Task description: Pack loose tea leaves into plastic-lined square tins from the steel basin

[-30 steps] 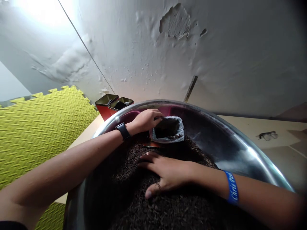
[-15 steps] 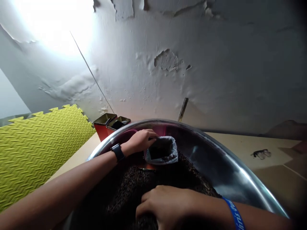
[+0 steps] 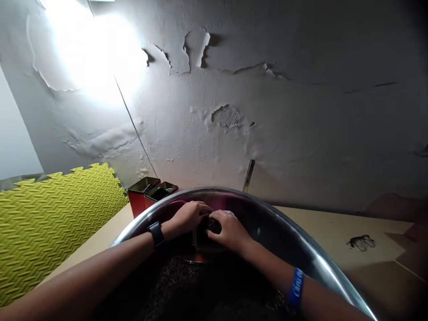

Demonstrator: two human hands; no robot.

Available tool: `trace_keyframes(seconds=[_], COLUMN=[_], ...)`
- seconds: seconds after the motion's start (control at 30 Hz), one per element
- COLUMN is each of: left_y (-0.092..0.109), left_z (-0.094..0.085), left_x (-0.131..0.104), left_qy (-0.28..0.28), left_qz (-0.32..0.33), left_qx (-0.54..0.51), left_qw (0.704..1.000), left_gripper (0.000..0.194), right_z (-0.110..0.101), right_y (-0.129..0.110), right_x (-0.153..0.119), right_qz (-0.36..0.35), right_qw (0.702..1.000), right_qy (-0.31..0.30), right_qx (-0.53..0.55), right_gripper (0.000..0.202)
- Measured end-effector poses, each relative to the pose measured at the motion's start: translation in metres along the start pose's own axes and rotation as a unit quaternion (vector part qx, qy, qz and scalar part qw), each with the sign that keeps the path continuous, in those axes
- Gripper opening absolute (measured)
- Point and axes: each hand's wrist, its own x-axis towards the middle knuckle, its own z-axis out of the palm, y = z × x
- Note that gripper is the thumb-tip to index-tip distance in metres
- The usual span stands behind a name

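Note:
A large shiny metal basin (image 3: 301,236) holds dark, crumbly soil (image 3: 174,285). Inside its far part stands a small pot with a pale liner (image 3: 230,213), mostly covered by the hands. My left hand (image 3: 190,217), below a dark wristwatch, has its fingers closed on the pot's left rim. Over the pot's opening, my right hand (image 3: 228,229) is curled around a dark clump of soil (image 3: 214,225). A blue wristband (image 3: 296,287) is on the right forearm. A thin curved edge (image 3: 194,262) shows just in front of the pot.
Two red tins (image 3: 137,198) stand behind the basin's left rim. A yellow foam mat (image 3: 63,227) lies at the left. Eyeglasses (image 3: 361,243) rest on the pale table (image 3: 314,218) at the right. A narrow strip (image 3: 248,176) leans against the peeling wall.
My right hand has moved from the soil in the near part of the basin up to the pot, bringing a clump of soil. My left hand remains at the pot. The view has tilted upward.

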Motion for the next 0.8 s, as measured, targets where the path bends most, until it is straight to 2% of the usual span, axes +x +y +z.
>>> trace_keyframes(seconds=[0.07,0.13,0.23,0.33,0.47,0.63,0.8], left_y=[0.003,0.006,0.01,0.01,0.005,0.004,0.003], left_z=[0.002,0.004,0.003,-0.001,-0.006,-0.007,-0.009], left_x=[-0.001,-0.002,-0.004,-0.004,-0.003,-0.006,-0.01], left_qy=[0.012,0.015,0.012,-0.003,-0.005,0.0,-0.014], left_qz=[-0.003,0.005,0.023,0.044,0.066,0.058,0.061], left_qx=[0.003,0.01,0.021,0.023,0.016,0.056,0.084], left_qw=[1.0,1.0,0.999,0.999,0.998,0.997,0.995], left_gripper=[0.027,0.026,0.025,0.024,0.024,0.024,0.026], right_z=[0.01,0.018,0.018,0.005,-0.01,-0.002,0.005], right_y=[0.01,0.015,0.013,0.007,0.002,-0.004,-0.029], right_x=[0.001,-0.002,-0.007,-0.009,-0.009,-0.008,-0.024], right_qz=[0.012,-0.003,-0.036,-0.04,-0.044,-0.104,-0.164], right_qw=[0.994,0.989,0.987,0.988,0.992,0.982,0.959], right_qy=[-0.026,-0.041,-0.039,-0.039,-0.042,-0.102,-0.135], right_qx=[-0.105,-0.145,-0.154,-0.146,-0.109,-0.118,-0.19], right_gripper=[0.032,0.034,0.035,0.025,0.026,0.028,0.028])
